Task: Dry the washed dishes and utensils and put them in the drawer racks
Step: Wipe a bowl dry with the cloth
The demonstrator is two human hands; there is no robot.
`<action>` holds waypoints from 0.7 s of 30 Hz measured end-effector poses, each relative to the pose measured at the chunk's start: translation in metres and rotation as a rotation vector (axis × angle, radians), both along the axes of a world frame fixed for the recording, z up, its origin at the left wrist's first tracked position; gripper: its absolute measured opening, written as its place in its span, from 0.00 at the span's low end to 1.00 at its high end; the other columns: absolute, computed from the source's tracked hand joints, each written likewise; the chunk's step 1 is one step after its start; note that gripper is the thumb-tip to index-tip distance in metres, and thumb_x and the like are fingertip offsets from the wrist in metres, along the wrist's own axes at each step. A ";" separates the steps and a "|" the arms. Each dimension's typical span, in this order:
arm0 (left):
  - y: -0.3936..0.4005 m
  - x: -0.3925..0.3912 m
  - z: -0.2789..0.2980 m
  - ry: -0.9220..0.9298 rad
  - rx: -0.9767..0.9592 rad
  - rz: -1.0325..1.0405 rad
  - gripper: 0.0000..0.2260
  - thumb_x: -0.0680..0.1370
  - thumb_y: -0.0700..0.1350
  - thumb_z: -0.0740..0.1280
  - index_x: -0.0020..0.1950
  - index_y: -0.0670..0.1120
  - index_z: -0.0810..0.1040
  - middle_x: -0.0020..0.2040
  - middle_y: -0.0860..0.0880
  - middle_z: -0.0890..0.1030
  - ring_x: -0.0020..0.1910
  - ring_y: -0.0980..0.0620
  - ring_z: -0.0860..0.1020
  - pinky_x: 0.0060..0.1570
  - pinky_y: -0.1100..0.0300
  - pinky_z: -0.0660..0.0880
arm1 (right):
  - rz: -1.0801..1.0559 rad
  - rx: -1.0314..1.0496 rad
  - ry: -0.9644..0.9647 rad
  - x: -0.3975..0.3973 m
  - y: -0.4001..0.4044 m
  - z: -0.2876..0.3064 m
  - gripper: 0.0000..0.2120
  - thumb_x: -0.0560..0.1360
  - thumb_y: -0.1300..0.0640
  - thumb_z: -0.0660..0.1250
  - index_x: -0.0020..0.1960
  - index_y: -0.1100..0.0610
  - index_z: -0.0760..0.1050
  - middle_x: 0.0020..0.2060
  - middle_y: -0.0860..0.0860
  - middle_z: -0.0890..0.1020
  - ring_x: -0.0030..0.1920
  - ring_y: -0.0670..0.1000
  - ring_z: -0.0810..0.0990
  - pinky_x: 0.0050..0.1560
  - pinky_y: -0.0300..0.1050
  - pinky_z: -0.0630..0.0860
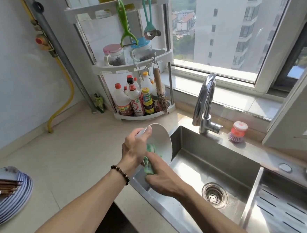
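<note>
Head cam view: the left hand [133,148] is gripping a white plate [161,143] by its upper rim, thumb hooked over the edge, holding it tilted on edge right over the left edge of the sink [215,159]. The right hand [162,179] is clutching a green cloth [148,164], fingers curled round it, pressing it against the plate's lower face. Off to the far left, a stack of blue-rimmed plates [11,197] is sitting on the counter [70,158] with chopsticks [3,185] lying across it, well apart from both hands.
</note>
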State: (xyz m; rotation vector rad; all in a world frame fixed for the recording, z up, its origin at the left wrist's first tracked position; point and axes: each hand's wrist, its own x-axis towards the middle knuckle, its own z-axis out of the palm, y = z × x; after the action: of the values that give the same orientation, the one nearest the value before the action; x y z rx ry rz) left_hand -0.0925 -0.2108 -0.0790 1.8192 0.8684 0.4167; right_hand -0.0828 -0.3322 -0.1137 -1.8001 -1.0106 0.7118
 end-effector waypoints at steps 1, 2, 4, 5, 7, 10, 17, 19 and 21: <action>0.003 0.000 0.001 0.021 0.007 -0.047 0.19 0.71 0.68 0.63 0.48 0.56 0.81 0.49 0.56 0.82 0.53 0.52 0.79 0.56 0.51 0.76 | 0.007 0.002 -0.071 0.000 -0.003 -0.005 0.27 0.67 0.55 0.57 0.66 0.52 0.68 0.56 0.53 0.72 0.54 0.54 0.70 0.58 0.51 0.72; 0.007 -0.002 0.002 0.043 0.008 -0.114 0.18 0.73 0.68 0.64 0.49 0.56 0.81 0.51 0.56 0.82 0.56 0.52 0.79 0.57 0.52 0.76 | 0.031 -0.032 -0.224 0.004 -0.007 -0.012 0.29 0.68 0.51 0.56 0.69 0.50 0.66 0.58 0.52 0.72 0.56 0.55 0.70 0.61 0.50 0.70; 0.018 -0.008 0.004 0.091 -0.003 -0.252 0.17 0.76 0.67 0.63 0.50 0.57 0.82 0.53 0.55 0.83 0.58 0.51 0.78 0.58 0.52 0.74 | 0.118 -0.185 -0.699 0.023 -0.019 -0.029 0.29 0.72 0.46 0.58 0.74 0.47 0.63 0.64 0.52 0.73 0.62 0.55 0.72 0.72 0.54 0.63; 0.021 -0.010 0.005 0.104 -0.008 -0.291 0.18 0.75 0.68 0.62 0.49 0.57 0.83 0.53 0.54 0.83 0.57 0.51 0.79 0.59 0.50 0.74 | 0.140 -0.233 -0.888 0.033 -0.025 -0.037 0.29 0.73 0.49 0.64 0.74 0.46 0.63 0.65 0.52 0.74 0.65 0.56 0.73 0.76 0.58 0.59; 0.021 -0.009 0.004 0.109 -0.001 -0.278 0.22 0.74 0.70 0.60 0.50 0.54 0.82 0.52 0.52 0.84 0.53 0.50 0.80 0.55 0.50 0.76 | 0.147 -0.271 -0.954 0.041 -0.030 -0.036 0.34 0.71 0.59 0.73 0.73 0.46 0.65 0.66 0.53 0.74 0.68 0.56 0.72 0.77 0.60 0.58; 0.007 0.001 0.000 0.068 0.021 -0.060 0.22 0.76 0.68 0.61 0.53 0.51 0.78 0.52 0.48 0.81 0.50 0.48 0.78 0.50 0.51 0.76 | 0.026 -0.136 -0.324 0.017 -0.012 -0.006 0.31 0.71 0.66 0.65 0.71 0.48 0.67 0.61 0.54 0.71 0.62 0.56 0.69 0.66 0.52 0.70; 0.018 -0.009 0.003 0.096 -0.036 -0.270 0.22 0.77 0.69 0.58 0.56 0.54 0.80 0.55 0.51 0.83 0.56 0.50 0.80 0.58 0.50 0.77 | 0.106 -0.137 -0.956 0.044 -0.028 -0.034 0.34 0.71 0.58 0.75 0.73 0.48 0.68 0.64 0.53 0.78 0.65 0.57 0.76 0.73 0.60 0.67; 0.021 -0.010 0.007 0.120 -0.019 -0.313 0.24 0.75 0.70 0.57 0.55 0.54 0.80 0.52 0.51 0.84 0.53 0.49 0.82 0.57 0.48 0.78 | 0.138 -0.228 -1.088 0.051 -0.037 -0.038 0.38 0.69 0.58 0.77 0.75 0.47 0.65 0.68 0.55 0.76 0.70 0.57 0.73 0.75 0.64 0.62; 0.015 -0.007 0.009 0.082 -0.013 -0.259 0.26 0.73 0.71 0.56 0.54 0.54 0.80 0.51 0.51 0.84 0.52 0.49 0.81 0.57 0.46 0.78 | 0.063 -0.212 -0.863 0.037 -0.029 -0.025 0.34 0.71 0.60 0.72 0.75 0.48 0.67 0.70 0.55 0.72 0.70 0.58 0.70 0.75 0.57 0.63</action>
State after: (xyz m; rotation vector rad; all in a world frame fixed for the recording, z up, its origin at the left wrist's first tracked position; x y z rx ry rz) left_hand -0.0995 -0.1960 -0.0698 1.9171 0.6770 0.1727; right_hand -0.0459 -0.3616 -0.1387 -2.3293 -1.5864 0.0336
